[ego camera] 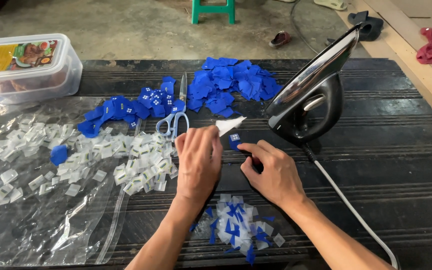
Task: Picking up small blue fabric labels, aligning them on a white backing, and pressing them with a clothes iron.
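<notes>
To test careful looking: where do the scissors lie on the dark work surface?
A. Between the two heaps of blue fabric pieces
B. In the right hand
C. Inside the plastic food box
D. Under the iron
A: the scissors lie flat between the left blue heap and the larger blue heap, in neither hand.

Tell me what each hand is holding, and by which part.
The left hand pinches a white paper piece by its near end. The right hand presses its fingertips on a small blue fabric square, at its near edge.
</notes>
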